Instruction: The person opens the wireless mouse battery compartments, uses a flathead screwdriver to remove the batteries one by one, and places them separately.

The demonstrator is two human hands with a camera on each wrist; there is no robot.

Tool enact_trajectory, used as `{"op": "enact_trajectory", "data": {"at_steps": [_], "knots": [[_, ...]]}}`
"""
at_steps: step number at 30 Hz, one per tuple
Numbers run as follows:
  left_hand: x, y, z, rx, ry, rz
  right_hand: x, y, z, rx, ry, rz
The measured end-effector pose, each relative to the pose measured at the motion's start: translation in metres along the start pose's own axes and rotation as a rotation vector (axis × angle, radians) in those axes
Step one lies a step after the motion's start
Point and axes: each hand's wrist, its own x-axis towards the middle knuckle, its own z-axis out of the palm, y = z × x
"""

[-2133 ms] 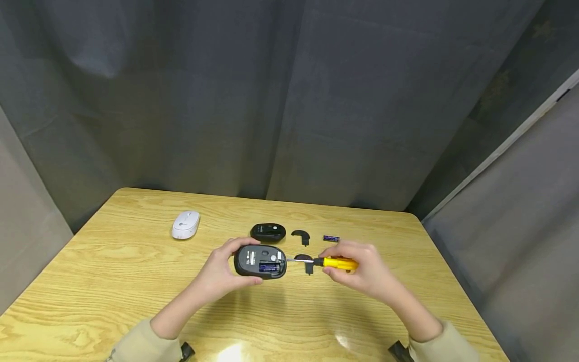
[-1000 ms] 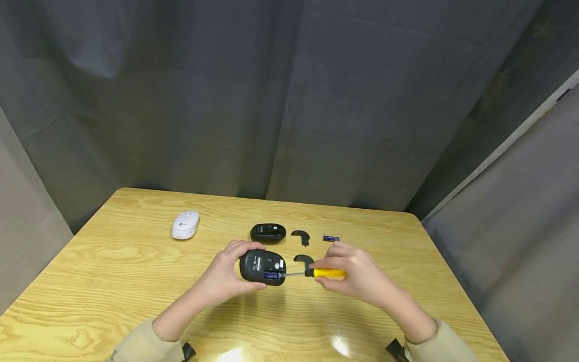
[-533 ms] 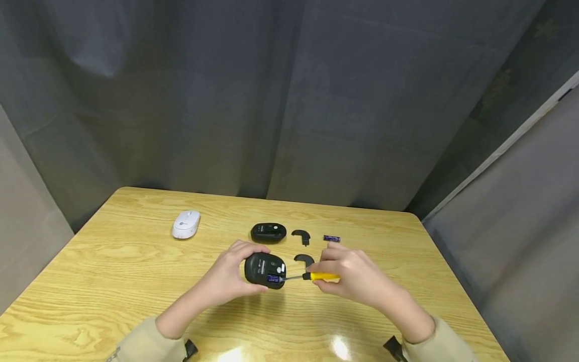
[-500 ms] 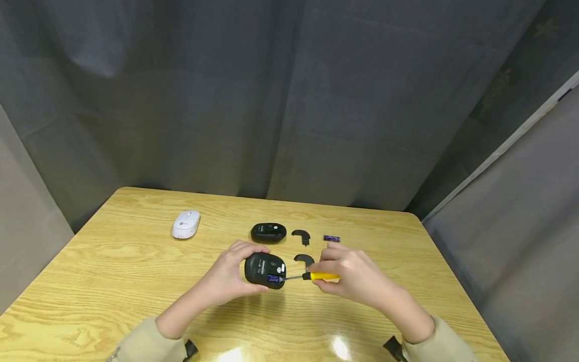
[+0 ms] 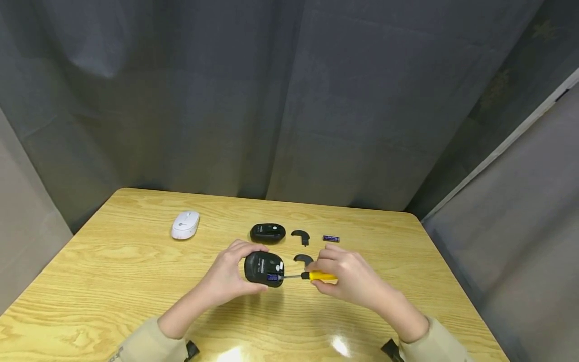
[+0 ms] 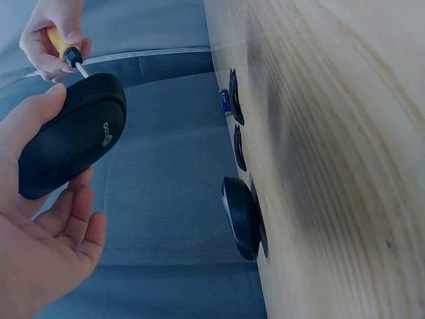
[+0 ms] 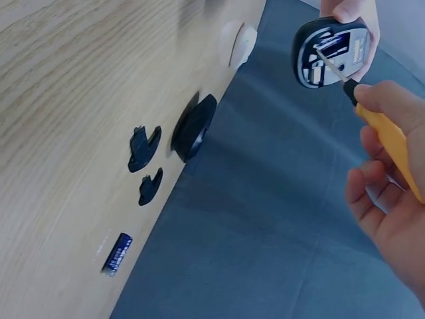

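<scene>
My left hand (image 5: 230, 274) grips a black computer mouse (image 5: 260, 266) by its edges, its underside turned up toward the head camera. A blue battery (image 5: 273, 277) sits in the mouse's uncovered compartment. My right hand (image 5: 350, 275) holds a screwdriver (image 5: 320, 275) with a yellow handle, its metal shaft pointing left. In the right wrist view the screwdriver (image 7: 382, 129) has its tip at the compartment's end, by the battery. The left wrist view shows the mouse (image 6: 80, 129) from its top side, which hides the tip.
On the wooden table (image 5: 135, 281) behind my hands lie a second black mouse (image 5: 268, 233), a white mouse (image 5: 185, 224) and a loose blue battery (image 5: 331, 239). Two black battery covers (image 5: 301, 236) lie between, the nearer one partly behind my right hand. Grey curtains stand behind the table.
The screwdriver has moved left and slightly down, its tip now at the battery's end. The mouse has shifted slightly right and tilted. Over the last half second both hands barely move.
</scene>
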Motion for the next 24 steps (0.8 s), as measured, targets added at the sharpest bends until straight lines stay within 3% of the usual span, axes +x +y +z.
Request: {"op": "enact_trajectory", "data": {"at_steps": [8, 16, 24], "knots": [[-0.001, -0.004, -0.003, -0.131, 0.03, -0.057, -0.005, 0.014, 0.006, 0.186, 0.103, 0.034], [-0.002, -0.011, -0.003, -0.274, -0.003, -0.149, -0.016, 0.019, 0.016, 0.393, 0.118, 0.181], [-0.002, -0.011, -0.003, -0.434, -0.022, -0.222, -0.009, 0.002, 0.009, 0.531, 0.199, 0.323]]}}
